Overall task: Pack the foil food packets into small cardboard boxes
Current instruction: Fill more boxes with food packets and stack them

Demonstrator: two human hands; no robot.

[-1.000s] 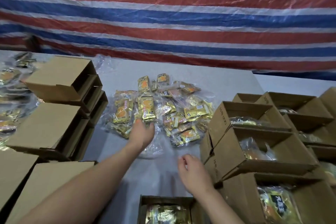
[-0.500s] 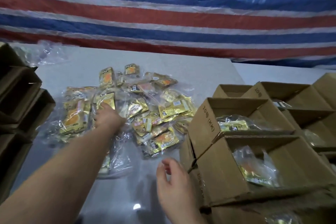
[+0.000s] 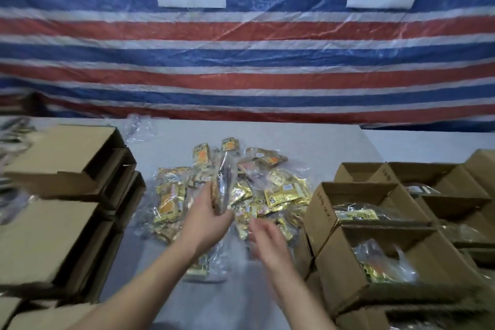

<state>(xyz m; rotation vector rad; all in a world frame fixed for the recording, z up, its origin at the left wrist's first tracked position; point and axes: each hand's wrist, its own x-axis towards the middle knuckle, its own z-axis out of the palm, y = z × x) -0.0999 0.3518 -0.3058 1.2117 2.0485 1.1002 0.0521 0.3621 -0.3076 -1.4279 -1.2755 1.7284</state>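
A: Head view: what's changed?

B: The left hand (image 3: 207, 218), flat on the pile (image 3: 241, 195) half a second ago, now grips a clear bag of foil packets (image 3: 221, 187) lifted above it, over the tabletop (image 3: 308, 142).

A: The right hand (image 3: 267, 242)?

B: Fingers loose, holding nothing, just beside the bag. Next, probably, into an open box (image 3: 372, 276) on the right.

Gold foil packets (image 3: 286, 191) heaped beside open cardboard boxes (image 3: 356, 206).
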